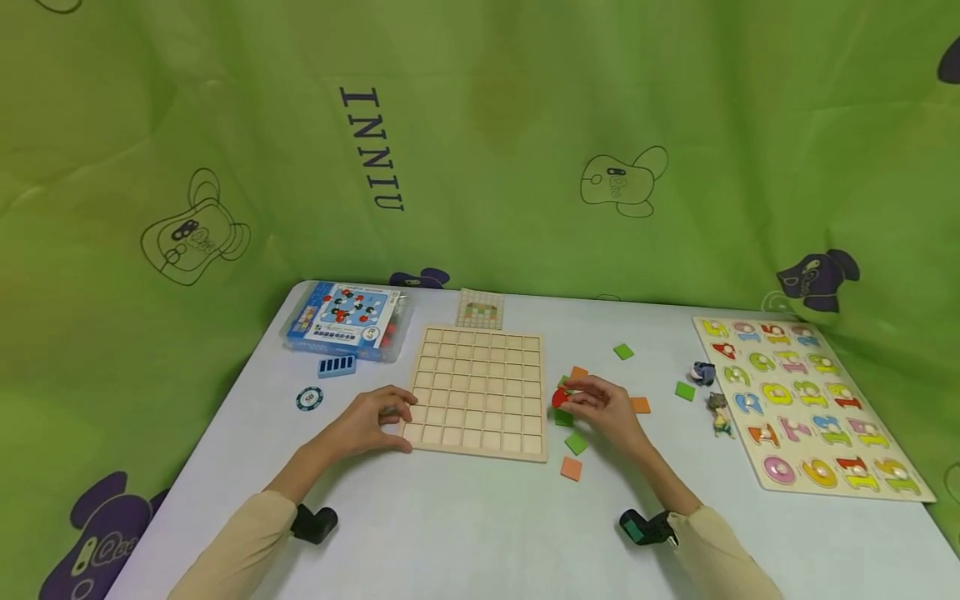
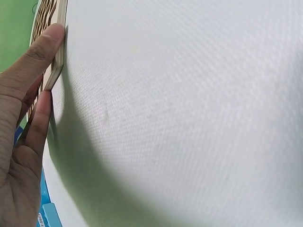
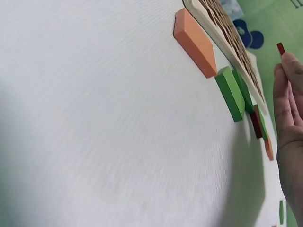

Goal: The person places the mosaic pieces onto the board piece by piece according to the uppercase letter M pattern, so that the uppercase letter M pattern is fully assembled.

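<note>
A wooden grid board (image 1: 480, 392) with bare square cells lies flat on the white table. My left hand (image 1: 372, 421) holds its near left corner; in the left wrist view the thumb (image 2: 49, 35) lies on the front edge and another finger is at the side. Just off the board's right edge, my right hand (image 1: 606, 408) pinches a red tile (image 1: 559, 397) between thumb and fingertips. The right wrist view shows that red tile (image 3: 280, 48) raised above the table. Beneath and around this hand are green tiles (image 1: 576, 443) and orange tiles (image 1: 571, 468), some partly hidden.
Behind the board lies a pattern card (image 1: 480, 308). To the left are a boxed set (image 1: 348, 321), a blue striped block (image 1: 337, 367) and a round chip (image 1: 309, 398). Two small figurines (image 1: 720, 414) lie beside a number puzzle board (image 1: 813, 408) on the right. A green curtain (image 1: 480, 125) hangs behind.
</note>
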A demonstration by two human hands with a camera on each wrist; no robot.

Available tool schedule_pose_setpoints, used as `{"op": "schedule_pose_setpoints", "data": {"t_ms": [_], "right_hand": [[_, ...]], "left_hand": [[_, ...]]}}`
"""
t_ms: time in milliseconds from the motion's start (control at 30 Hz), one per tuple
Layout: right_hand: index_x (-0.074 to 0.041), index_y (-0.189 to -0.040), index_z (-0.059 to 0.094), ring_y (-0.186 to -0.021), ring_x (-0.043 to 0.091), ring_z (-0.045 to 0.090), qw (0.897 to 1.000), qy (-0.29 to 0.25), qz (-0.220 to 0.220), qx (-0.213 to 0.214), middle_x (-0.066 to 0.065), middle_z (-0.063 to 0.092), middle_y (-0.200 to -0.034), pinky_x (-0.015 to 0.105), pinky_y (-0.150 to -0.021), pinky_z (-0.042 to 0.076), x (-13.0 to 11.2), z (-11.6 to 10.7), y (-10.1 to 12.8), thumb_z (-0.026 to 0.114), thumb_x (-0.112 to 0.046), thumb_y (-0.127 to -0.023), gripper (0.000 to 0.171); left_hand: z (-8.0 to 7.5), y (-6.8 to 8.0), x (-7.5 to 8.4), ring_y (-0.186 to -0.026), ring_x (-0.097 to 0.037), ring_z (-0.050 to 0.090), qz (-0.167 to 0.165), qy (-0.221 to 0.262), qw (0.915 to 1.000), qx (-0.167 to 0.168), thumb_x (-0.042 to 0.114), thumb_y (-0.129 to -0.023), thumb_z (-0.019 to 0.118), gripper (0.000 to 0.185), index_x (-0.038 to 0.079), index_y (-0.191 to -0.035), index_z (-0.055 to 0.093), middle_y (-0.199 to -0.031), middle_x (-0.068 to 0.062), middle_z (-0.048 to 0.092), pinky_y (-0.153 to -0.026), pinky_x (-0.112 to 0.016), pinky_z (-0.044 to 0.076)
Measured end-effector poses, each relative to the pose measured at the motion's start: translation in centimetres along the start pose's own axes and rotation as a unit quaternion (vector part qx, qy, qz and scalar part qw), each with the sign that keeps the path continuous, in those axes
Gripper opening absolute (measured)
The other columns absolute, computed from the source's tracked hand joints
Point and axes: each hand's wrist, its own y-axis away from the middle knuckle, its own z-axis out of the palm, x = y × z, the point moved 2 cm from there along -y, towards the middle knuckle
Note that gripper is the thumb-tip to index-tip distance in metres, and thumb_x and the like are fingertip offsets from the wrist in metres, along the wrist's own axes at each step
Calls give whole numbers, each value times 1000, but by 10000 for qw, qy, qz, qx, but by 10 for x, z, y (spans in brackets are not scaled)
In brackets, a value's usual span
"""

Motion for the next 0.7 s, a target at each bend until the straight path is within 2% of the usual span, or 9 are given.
{"op": "schedule_pose_setpoints", "data": {"t_ms": [67,200,500,700], "right_hand": [[13,-117,57,-86,10,67,9999,-35,99,16,9,66,-112,22,-77,55,-1,4,-3,70,5,-83,38],[9,-117,59,-86,11,67,9999,-44,152,-11,16,64,-114,22,-77,55,-1,12,-11,71,2,-83,37],[5,-117,62,-92,15,63,9992,101,-347,-139,22,63,-115,23,-80,54,3,35,-35,72,0,-83,36],[7,-117,61,-91,15,62,9997,-162,-192,-57,24,62,-115,22,-80,54,4,53,-47,71,2,-82,36]], "left_hand": [[0,0,-1,-119,-33,53,-2,15,10000,-4,10,-65,88,34,6,-87,64,-125,-13,56,-89,-22,51],[0,0,-1,-119,-33,53,6,-10,10000,-22,11,-65,88,33,7,-87,63,-125,-13,56,-89,-22,51],[-1,-1,1,-119,-32,52,27,-112,9999,-28,11,-65,88,33,7,-86,63,-124,-13,56,-88,-22,51],[-1,0,3,-119,-33,51,-47,-46,10000,-43,8,-65,88,32,6,-85,63,-125,-14,56,-89,-22,51]]}}
